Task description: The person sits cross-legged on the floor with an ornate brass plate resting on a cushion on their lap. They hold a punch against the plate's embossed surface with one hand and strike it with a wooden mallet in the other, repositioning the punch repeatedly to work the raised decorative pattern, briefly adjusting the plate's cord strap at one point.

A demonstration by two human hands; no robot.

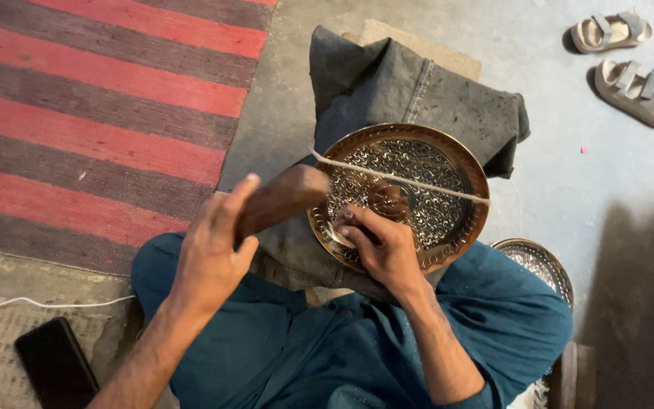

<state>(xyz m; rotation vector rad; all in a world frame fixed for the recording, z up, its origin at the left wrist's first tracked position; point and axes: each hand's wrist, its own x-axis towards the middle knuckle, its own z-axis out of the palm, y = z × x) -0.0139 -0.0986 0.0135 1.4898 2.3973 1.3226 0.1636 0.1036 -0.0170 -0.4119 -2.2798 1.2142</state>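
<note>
A round engraved plate [418, 189] rests on a folded cloth pad [410, 91] on the floor, just ahead of a seated person's crossed legs. A cord [403, 180] lies across the plate. The right hand [384, 246] is on the plate's near-left rim; the left hand [213, 250], further left, holds a wooden mallet [281, 198] beside the plate. A second plate [539, 265] sits by the right knee. A striped rug [100, 113] lies left, sandals [626, 64] far right, a phone [54, 363] near left.
</note>
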